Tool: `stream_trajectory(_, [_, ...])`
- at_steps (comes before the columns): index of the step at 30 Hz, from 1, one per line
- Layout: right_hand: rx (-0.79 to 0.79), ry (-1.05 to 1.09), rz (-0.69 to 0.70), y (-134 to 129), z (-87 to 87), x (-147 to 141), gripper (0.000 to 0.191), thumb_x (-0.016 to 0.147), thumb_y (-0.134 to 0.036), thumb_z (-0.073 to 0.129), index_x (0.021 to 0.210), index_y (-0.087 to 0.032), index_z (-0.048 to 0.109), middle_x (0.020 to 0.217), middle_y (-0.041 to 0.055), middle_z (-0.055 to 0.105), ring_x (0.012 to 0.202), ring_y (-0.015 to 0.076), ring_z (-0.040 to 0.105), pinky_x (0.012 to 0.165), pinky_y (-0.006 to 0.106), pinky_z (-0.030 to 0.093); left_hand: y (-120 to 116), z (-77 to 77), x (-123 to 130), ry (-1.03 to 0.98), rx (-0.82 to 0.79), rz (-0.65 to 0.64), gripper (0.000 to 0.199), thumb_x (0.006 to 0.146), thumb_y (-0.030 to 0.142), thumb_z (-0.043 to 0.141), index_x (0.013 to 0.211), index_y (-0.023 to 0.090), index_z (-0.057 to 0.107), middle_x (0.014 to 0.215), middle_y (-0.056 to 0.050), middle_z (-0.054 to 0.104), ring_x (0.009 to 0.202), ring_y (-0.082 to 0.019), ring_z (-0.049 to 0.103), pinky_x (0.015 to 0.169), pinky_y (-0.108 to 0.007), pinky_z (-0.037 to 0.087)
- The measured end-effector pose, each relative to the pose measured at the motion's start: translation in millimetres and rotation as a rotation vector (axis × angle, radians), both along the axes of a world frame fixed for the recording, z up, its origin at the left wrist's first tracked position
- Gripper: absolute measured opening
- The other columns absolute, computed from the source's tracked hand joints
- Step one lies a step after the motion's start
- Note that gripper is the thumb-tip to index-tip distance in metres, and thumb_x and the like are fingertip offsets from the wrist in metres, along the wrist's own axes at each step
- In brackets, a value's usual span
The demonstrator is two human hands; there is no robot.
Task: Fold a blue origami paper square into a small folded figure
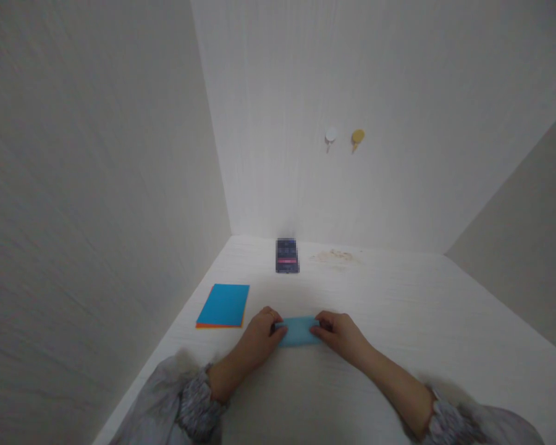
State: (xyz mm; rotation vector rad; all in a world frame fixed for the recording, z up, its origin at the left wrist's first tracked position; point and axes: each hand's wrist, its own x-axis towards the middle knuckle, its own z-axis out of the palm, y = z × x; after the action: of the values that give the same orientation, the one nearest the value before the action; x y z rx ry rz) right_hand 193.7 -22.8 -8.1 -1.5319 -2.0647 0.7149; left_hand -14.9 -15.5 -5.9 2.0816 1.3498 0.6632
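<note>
A light blue folded strip of paper [299, 332] lies sideways between my hands, low in the middle of the head view. My left hand [263, 332] pinches its left end, thumb in front and fingers behind. At the right end, my right hand [338, 334] holds it in the same kind of pinch. Both ends of the strip are partly hidden by fingers. To the left of my left hand rests a stack of coloured paper sheets [225, 305], bright blue on top with orange edges showing underneath.
Beyond the strip, a phone [287, 256] with a blurred dark screen stands near the back wall [278, 154]. Brownish marks [338, 256] stain the white table [398, 303] to its right. A white hook [330, 136] and a yellow hook [358, 137] are on the wall. Side walls flank the table.
</note>
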Motion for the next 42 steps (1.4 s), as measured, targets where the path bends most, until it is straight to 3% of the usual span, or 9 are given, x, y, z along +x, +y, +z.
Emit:
stream_trajectory(4, [-0.016, -0.068, -0.018, 5, 0.3, -4, 0.011, 0.071, -0.029, 0.054, 0.073, -0.018, 0.055, 0.057, -0.0027, 0.053, 0.052, 0.0108, 0.047, 0.047, 0.02, 0.027, -2, 1.0, 1, -0.005, 0.036, 0.019, 0.005, 0.071, 0.017, 0.048, 0.075, 0.015, 0.049, 0.085, -0.003, 0.045, 0.075, -0.014, 0.046, 0.07, -0.025, 0.038])
stream_trajectory(9, [0.006, -0.213, -0.06, 8, 1.7, -9, 0.013, 0.074, -0.03, 0.051, 0.068, -0.019, 0.051, 0.059, -0.0008, 0.055, 0.054, 0.0119, 0.048, 0.048, 0.021, 0.025, -6, 7.2, 2, 0.097, 0.055, 0.061, 0.006, 0.074, 0.018, 0.045, 0.079, 0.016, 0.049, 0.089, -0.004, 0.046, 0.079, -0.014, 0.048, 0.074, -0.024, 0.037])
stream_trajectory(19, [0.014, -0.437, -0.091, 1, 7.4, -16, 0.016, 0.08, -0.034, 0.044, 0.078, -0.02, 0.051, 0.07, 0.0025, 0.061, 0.064, 0.0164, 0.055, 0.05, 0.023, 0.025, -4, 8.9, 9, 0.316, -0.045, 0.196, 0.018, 0.075, 0.022, 0.048, 0.093, 0.016, 0.05, 0.094, -0.005, 0.054, 0.087, -0.017, 0.052, 0.076, -0.025, 0.035])
stream_trajectory(26, [-0.014, -0.389, -0.083, 2, 11.3, -17, 0.022, 0.079, -0.031, 0.047, 0.099, -0.023, 0.047, 0.069, 0.0008, 0.062, 0.065, 0.016, 0.057, 0.052, 0.023, 0.028, -3, 8.6, 10, 0.344, -0.026, 0.205, 0.014, 0.074, 0.021, 0.05, 0.088, 0.017, 0.052, 0.094, -0.004, 0.049, 0.081, -0.015, 0.052, 0.071, -0.024, 0.037])
stream_trajectory(31, [-0.039, -0.357, -0.072, 6, 10.8, -14, 0.017, 0.076, -0.031, 0.049, 0.09, -0.022, 0.051, 0.072, 0.0016, 0.061, 0.069, 0.0168, 0.056, 0.054, 0.023, 0.029, -5, 8.0, 10, 0.273, 0.017, 0.166, 0.011, 0.072, 0.016, 0.05, 0.083, 0.016, 0.053, 0.091, -0.004, 0.048, 0.086, -0.016, 0.048, 0.076, -0.023, 0.035])
stream_trajectory(37, [-0.063, -0.297, -0.072, 7, 8.0, -10, 0.013, 0.072, -0.03, 0.054, 0.08, -0.02, 0.053, 0.07, 0.0017, 0.06, 0.065, 0.0147, 0.053, 0.051, 0.021, 0.028, -5, 7.9, 9, 0.155, 0.028, 0.114, 0.024, 0.07, 0.011, 0.048, 0.093, 0.017, 0.054, 0.091, -0.005, 0.05, 0.09, -0.019, 0.045, 0.079, -0.027, 0.034])
stream_trajectory(42, [-0.078, -0.141, -0.075, 4, 3.8, -6, 0.009, 0.07, -0.026, 0.055, 0.074, -0.019, 0.053, 0.06, -0.0018, 0.055, 0.056, 0.0115, 0.048, 0.048, 0.02, 0.026, -3, 9.6, 6, 0.096, 0.055, 0.058, 0.013, 0.067, 0.015, 0.054, 0.079, 0.017, 0.058, 0.088, -0.005, 0.05, 0.092, -0.02, 0.044, 0.081, -0.03, 0.033])
